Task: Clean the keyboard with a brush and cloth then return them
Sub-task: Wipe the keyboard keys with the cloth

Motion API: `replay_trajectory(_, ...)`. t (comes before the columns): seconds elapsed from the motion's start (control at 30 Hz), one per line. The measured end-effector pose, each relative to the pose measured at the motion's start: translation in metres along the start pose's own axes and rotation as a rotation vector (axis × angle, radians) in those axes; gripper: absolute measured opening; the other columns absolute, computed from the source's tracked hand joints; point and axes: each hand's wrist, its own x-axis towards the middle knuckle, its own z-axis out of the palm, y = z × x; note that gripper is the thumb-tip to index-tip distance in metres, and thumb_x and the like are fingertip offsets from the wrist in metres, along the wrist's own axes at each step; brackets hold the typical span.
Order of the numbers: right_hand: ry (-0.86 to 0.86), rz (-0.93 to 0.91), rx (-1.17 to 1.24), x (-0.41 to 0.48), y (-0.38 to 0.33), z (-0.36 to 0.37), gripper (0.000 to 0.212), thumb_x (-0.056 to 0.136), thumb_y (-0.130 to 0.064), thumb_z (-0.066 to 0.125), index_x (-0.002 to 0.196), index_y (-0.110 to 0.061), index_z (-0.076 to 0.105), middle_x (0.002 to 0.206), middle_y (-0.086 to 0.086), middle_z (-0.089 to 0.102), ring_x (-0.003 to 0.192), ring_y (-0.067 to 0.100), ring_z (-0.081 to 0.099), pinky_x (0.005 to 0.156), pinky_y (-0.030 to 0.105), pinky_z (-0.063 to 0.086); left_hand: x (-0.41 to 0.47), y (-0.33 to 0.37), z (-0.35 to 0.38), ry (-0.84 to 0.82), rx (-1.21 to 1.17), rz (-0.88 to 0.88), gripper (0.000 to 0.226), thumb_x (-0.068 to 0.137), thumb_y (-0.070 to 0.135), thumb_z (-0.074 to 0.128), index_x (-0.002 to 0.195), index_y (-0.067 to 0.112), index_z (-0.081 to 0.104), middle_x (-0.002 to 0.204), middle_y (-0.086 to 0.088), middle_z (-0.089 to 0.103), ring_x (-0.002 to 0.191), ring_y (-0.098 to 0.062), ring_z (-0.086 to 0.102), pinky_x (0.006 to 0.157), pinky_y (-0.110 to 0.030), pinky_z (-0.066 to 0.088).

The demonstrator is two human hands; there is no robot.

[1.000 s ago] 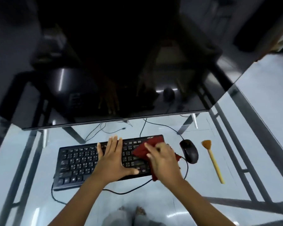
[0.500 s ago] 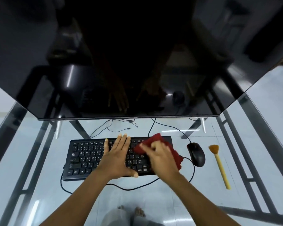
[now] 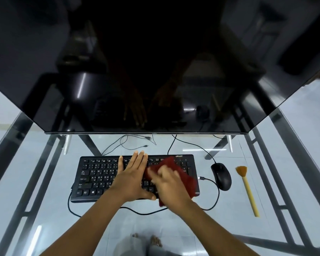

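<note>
The black keyboard (image 3: 137, 177) sits on the glass desk (image 3: 44, 209). The left hand (image 3: 132, 179) lies open and flat on its middle keys. The right hand (image 3: 167, 187), blurred, presses the red cloth (image 3: 187, 179) onto the right end. The brush (image 3: 247, 189) lies far right, past the mouse (image 3: 221, 176).

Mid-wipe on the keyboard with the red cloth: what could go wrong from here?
1. The red cloth hangs over the keyboard's right edge, close to a loose cable plug; a wide stroke might snag it.
2. The mouse sits just beyond, so a sweep of the right hand could knock it.
3. The left hand rests flat on the keys and may press some.
</note>
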Motion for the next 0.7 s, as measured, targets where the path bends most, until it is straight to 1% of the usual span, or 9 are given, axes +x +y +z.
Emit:
replay_trajectory(0.07, 0.004, -0.003, -0.017, 0.004, 0.006, -0.013, 0.051, 0.082, -0.068, 0.055, 0.072, -0.018, 0.048, 0.069, -0.001, 0.06, 0.071, 0.018, 0.052, 0.069, 0.041, 0.044, 0.0, 0.0, 0.0, 0.001, -0.006, 0.002, 0.14, 0.057, 0.085, 0.06, 0.152, 0.018, -0.019, 0.158, 0.003, -0.026, 0.142, -0.013, -0.03, 0.115, -0.058, -0.015)
replay_trajectory(0.1, 0.105, 0.045, -0.043, 0.008, 0.021, -0.018, 0.047, 0.082, -0.063, 0.059, 0.071, -0.018, 0.05, 0.066, -0.001, 0.06, 0.066, 0.018, 0.053, 0.068, 0.042, 0.047, 0.0, 0.0, -0.001, -0.004, -0.005, 0.001, 0.14, 0.057, 0.085, 0.06, 0.151, 0.018, -0.019, 0.158, 0.003, -0.026, 0.142, -0.012, -0.03, 0.115, -0.058, -0.015)
replay_trajectory(0.17, 0.222, 0.224, 0.051, 0.017, 0.035, -0.019, 0.013, 0.088, -0.041, 0.059, 0.086, -0.029, 0.061, 0.08, -0.001, 0.062, 0.074, 0.02, 0.055, 0.073, 0.04, 0.051, 0.0, 0.002, -0.001, -0.011, 0.005, -0.003, 0.14, 0.057, 0.085, 0.06, 0.151, 0.019, -0.021, 0.158, 0.004, -0.027, 0.142, -0.012, -0.031, 0.115, -0.058, -0.015)
replay_trajectory(0.27, 0.052, -0.079, -0.049, 0.008, 0.005, 0.003, 0.045, 0.087, -0.007, 0.052, 0.123, -0.033, 0.053, 0.106, 0.006, 0.058, 0.093, 0.027, 0.055, 0.079, 0.038, 0.046, 0.001, 0.001, -0.001, -0.016, 0.01, -0.01, 0.14, 0.057, 0.085, 0.06, 0.151, 0.018, -0.021, 0.158, 0.003, -0.027, 0.141, -0.012, -0.031, 0.115, -0.057, -0.015)
replay_trajectory(0.37, 0.024, -0.13, 0.0, 0.019, 0.012, -0.01, 0.031, 0.093, -0.02, 0.055, 0.111, -0.045, 0.059, 0.091, 0.011, 0.059, 0.08, 0.024, 0.059, 0.074, 0.036, 0.051, 0.0, 0.001, -0.002, -0.011, 0.009, -0.009, 0.14, 0.057, 0.085, 0.06, 0.151, 0.018, -0.02, 0.158, 0.003, -0.026, 0.142, -0.012, -0.03, 0.115, -0.057, -0.015)
replay_trajectory(0.47, 0.209, 0.123, -0.106, 0.026, 0.041, -0.027, 0.019, 0.094, -0.039, 0.055, 0.109, -0.034, 0.066, 0.084, -0.003, 0.056, 0.074, 0.018, 0.059, 0.069, 0.033, 0.054, -0.001, 0.002, -0.002, -0.012, 0.011, -0.009, 0.14, 0.057, 0.085, 0.06, 0.151, 0.019, -0.019, 0.159, 0.003, -0.025, 0.142, -0.013, -0.029, 0.115, -0.057, -0.014)
replay_trajectory(0.57, 0.017, -0.104, -0.07, 0.004, 0.026, -0.014, 0.045, 0.083, -0.067, 0.055, 0.078, -0.022, 0.058, 0.072, -0.009, 0.06, 0.071, 0.018, 0.062, 0.058, 0.029, 0.046, 0.0, -0.001, 0.0, -0.001, 0.01, -0.012, 0.141, 0.056, 0.086, 0.06, 0.151, 0.019, -0.02, 0.158, 0.003, -0.026, 0.142, -0.012, -0.03, 0.115, -0.057, -0.015)
replay_trajectory(0.63, -0.086, -0.336, -0.158, -0.009, 0.026, -0.015, 0.055, 0.084, -0.073, 0.043, 0.085, -0.022, 0.062, 0.075, -0.015, 0.054, 0.079, 0.01, 0.054, 0.067, 0.021, 0.039, 0.001, -0.002, 0.001, -0.001, 0.012, -0.007, 0.141, 0.056, 0.087, 0.059, 0.151, 0.02, -0.02, 0.158, 0.004, -0.027, 0.141, -0.012, -0.031, 0.114, -0.057, -0.016)
replay_trajectory(0.7, -0.005, -0.264, -0.121, -0.009, 0.053, -0.027, 0.039, 0.09, -0.057, 0.048, 0.101, -0.029, 0.072, 0.084, -0.011, 0.052, 0.078, 0.004, 0.047, 0.07, 0.017, 0.042, 0.0, -0.002, 0.001, -0.005, 0.009, -0.003, 0.14, 0.056, 0.087, 0.058, 0.151, 0.02, -0.021, 0.158, 0.004, -0.028, 0.141, -0.012, -0.032, 0.114, -0.057, -0.016)
